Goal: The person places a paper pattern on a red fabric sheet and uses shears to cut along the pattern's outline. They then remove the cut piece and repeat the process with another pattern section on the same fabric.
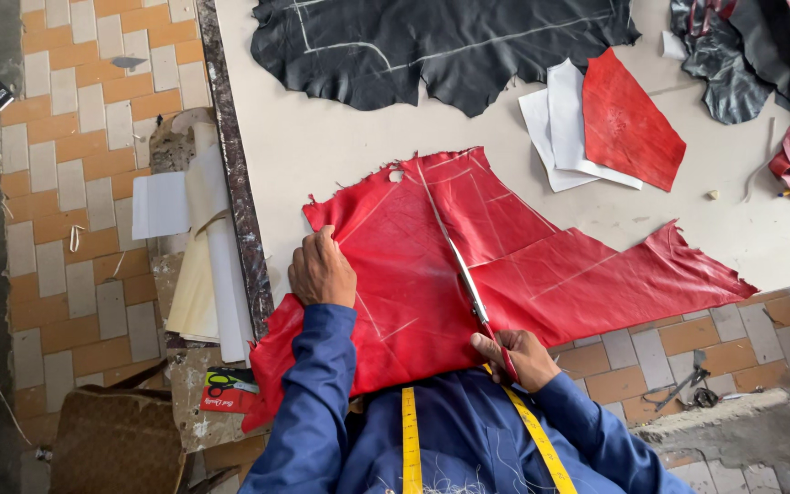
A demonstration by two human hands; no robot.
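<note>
Red leather hide (pixel 505 265) lies spread on a pale worktable (pixel 322 146), its near edge hanging over the table's front toward the person. Right hand (pixel 516 357), closed around the red handles of a pair of scissors (pixel 473 293), holds them against the hide; the blades point away from the body along a chalked line, with a cut already open beyond their tips. Left hand (pixel 320 273) rests palm down on the hide to the left of the scissors, fingers together and pressing the leather flat near its left edge. Both arms wear blue sleeves, and a yellow tape measure (pixel 411 439) hangs over the person's chest just below the hands.

Beyond the hands, at the far side of the table, lies a black hide (pixel 432 46) marked with chalk lines. To the right of it, a smaller red leather piece (pixel 628 123) overlaps white paper patterns (pixel 560 128). Further right lie black scraps (pixel 733 64). Left of the left hand, past the table edge, rolled paper sheets (pixel 203 256) lean above a tiled floor (pixel 66 146).
</note>
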